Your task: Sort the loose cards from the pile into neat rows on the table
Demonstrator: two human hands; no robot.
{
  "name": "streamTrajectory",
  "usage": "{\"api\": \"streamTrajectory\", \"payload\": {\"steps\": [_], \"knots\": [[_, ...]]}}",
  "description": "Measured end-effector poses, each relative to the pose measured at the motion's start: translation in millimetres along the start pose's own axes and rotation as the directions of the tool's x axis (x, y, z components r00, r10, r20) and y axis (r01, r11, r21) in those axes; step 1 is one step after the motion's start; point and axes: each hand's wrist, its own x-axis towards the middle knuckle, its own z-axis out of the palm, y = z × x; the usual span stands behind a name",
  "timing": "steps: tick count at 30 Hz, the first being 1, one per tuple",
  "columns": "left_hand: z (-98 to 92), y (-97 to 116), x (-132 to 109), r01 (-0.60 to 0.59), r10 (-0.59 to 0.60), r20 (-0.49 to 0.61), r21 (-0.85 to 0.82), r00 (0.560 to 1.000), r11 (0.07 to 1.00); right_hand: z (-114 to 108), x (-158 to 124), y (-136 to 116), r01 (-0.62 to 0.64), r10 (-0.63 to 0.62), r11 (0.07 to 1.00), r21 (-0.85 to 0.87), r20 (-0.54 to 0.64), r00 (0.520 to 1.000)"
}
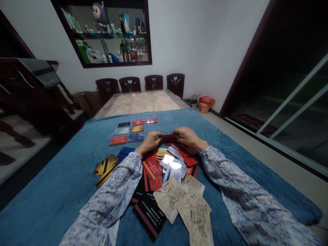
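Note:
My left hand and my right hand pinch a dark red card from its two ends, above a spread of loose cards. Below them lie red cards, silver cards that catch a bright glare, and beige patterned cards. Black cards are nearest to me. Left of my left forearm are gold cards and blue cards, partly hidden by the sleeve. Whether the held piece is one card or a small stack, I cannot tell.
Beyond my left hand, several cards sit in neat rows, among them a red card and a blue card. A blue cloth covers the near table. Wooden chairs line the far end, beneath a wall cabinet.

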Motion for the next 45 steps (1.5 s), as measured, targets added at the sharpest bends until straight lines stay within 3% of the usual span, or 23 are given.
{"api": "streamTrajectory", "payload": {"steps": [14,30,45], "knots": [[3.6,4.7,-3.6,0.124,-0.129,-0.063,-0.073,0.99,0.99,11.7,-3.0,-14.2,-0.176,0.176,0.984,0.001,-0.045,0.983],[8.8,3.6,-4.7,0.175,-0.176,0.06,0.019,0.983,0.984,24.4,-0.7,-7.6,-0.094,0.096,0.995,0.045,-0.05,0.994],[8.7,1.8,-4.4,0.151,-0.151,0.037,0.008,0.988,0.989,31.5,5.3,6.2,-0.023,0.035,0.989,0.148,-0.076,0.996]]}}
